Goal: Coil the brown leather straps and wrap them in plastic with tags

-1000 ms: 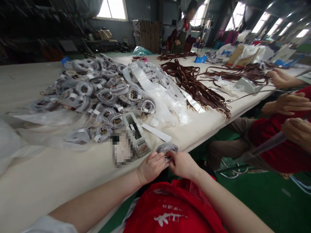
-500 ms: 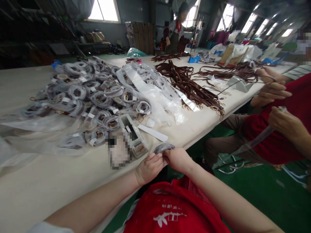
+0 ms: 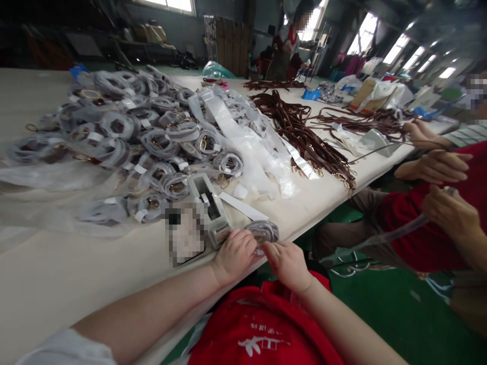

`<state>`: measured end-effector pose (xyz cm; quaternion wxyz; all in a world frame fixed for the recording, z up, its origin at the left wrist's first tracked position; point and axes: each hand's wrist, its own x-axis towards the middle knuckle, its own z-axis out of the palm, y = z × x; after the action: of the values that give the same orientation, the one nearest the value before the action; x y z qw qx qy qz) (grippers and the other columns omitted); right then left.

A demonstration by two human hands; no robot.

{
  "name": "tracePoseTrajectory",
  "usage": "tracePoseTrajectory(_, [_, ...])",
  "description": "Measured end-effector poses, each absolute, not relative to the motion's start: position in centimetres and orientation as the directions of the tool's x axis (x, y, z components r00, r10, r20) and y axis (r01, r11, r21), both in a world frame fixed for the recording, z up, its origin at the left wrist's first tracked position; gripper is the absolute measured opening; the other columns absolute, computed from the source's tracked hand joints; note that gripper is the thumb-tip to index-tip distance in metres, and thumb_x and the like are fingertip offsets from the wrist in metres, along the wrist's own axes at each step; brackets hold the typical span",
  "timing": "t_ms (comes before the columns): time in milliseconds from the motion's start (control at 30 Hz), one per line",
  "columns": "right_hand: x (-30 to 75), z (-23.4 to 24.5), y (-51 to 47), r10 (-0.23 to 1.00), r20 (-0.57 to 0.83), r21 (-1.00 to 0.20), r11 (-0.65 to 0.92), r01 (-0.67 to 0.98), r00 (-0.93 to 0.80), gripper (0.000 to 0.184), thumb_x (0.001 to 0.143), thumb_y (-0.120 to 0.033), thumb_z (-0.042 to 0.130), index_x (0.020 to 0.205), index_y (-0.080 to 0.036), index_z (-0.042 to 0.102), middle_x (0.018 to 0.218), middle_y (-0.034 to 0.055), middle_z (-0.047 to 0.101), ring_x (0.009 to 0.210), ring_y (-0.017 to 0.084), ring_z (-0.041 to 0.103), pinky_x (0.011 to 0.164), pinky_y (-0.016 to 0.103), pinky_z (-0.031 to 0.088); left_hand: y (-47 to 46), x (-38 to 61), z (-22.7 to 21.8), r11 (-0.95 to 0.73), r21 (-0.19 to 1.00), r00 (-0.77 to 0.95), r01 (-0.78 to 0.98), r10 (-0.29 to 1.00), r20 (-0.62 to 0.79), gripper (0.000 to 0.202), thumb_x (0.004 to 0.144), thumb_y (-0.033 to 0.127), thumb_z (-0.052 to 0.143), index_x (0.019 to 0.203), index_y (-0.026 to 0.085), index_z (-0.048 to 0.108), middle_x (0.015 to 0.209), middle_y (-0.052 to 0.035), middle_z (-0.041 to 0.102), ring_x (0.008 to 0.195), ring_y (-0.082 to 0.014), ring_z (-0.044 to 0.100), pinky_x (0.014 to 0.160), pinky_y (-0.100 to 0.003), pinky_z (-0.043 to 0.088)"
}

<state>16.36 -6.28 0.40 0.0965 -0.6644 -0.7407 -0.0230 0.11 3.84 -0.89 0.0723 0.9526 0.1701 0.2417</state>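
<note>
My left hand [image 3: 235, 255] and my right hand [image 3: 287, 262] meet at the near edge of the long cream table [image 3: 57, 284]. Both pinch a small coiled strap wrapped in clear plastic [image 3: 262, 230], which rests on the table edge just above my fingers. A grey tape dispenser [image 3: 210, 208] stands right beside my left hand. Behind it lies a big heap of the same wrapped coiled straps [image 3: 125, 137].
Clear plastic sleeves [image 3: 243, 137] and loose brown straps with gold clasps [image 3: 304, 137] lie across the middle of the table. A person in red sits at the right, their hands [image 3: 437, 167] working a strap. Another person [image 3: 289, 48] stands at the far end. Green floor lies below.
The view has tilted down slightly. My hands stay together on the wrapped strap, the right one shifting a little lower. The hands of the person at the right have moved.
</note>
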Motion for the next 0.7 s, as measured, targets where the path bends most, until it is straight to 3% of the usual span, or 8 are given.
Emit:
tracePoseTrajectory(133, [16.8, 0.1, -6.7, 0.963, 0.237, -0.084, 0.148, 0.985, -0.124, 0.021, 0.099, -0.02, 0.046, 0.099, -0.018, 0.066, 0.075, 0.003, 0.071, 0.068, 0.018, 0.061, 0.064, 0.03, 0.034, 3.8, 0.3, -1.4, -0.92, 0.264, 0.808, 0.29, 0.383, 0.448, 0.032, 0.098, 0.042, 0.045, 0.088, 0.015, 0.059, 0.087, -0.0081, 0.065, 0.093, -0.0242, 0.06, 0.085, -0.04, 0.046])
tracePoseTrajectory(300, [16.9, -0.1, -7.1, 0.955, 0.263, -0.117, 0.17, 0.978, -0.134, 0.021, 0.1, -0.022, 0.047, 0.101, -0.017, 0.067, 0.08, 0.0043, 0.075, 0.069, 0.017, 0.065, 0.065, 0.029, 0.038, 3.8, 0.2, -1.7, -0.915, 0.295, 0.808, 0.276, 0.387, 0.444, 0.029, 0.093, 0.042, 0.056, 0.098, 0.013, 0.06, 0.091, -0.0076, 0.066, 0.095, -0.0246, 0.059, 0.088, -0.041, 0.044])
tracePoseTrajectory(567, [16.1, -0.7, -8.1, 0.96, 0.257, -0.233, 0.171, 0.957, -0.109, 0.025, 0.098, -0.023, 0.048, 0.113, -0.011, 0.064, 0.083, 0.0073, 0.076, 0.07, 0.018, 0.07, 0.066, 0.028, 0.045, 3.5, -0.1, -0.5, -0.908, 0.324, 0.855, 0.266, 0.378, 0.355, 0.013, 0.093, 0.029, 0.058, 0.091, 0.017, 0.063, 0.089, -0.0041, 0.066, 0.098, -0.0231, 0.055, 0.086, -0.038, 0.039])
tracePoseTrajectory(700, [16.5, 0.4, -8.1, 0.965, 0.25, -0.31, 0.154, 0.938, -0.076, 0.022, 0.094, -0.019, 0.047, 0.106, -0.015, 0.065, 0.078, 0.0038, 0.075, 0.066, 0.016, 0.07, 0.063, 0.025, 0.047, 3.4, 0.0, -0.9, -0.907, 0.337, 0.842, 0.251, 0.376, 0.386, 0.012, 0.091, 0.027, 0.061, 0.084, 0.018, 0.063, 0.085, -0.0025, 0.065, 0.096, -0.0218, 0.055, 0.085, -0.037, 0.038])
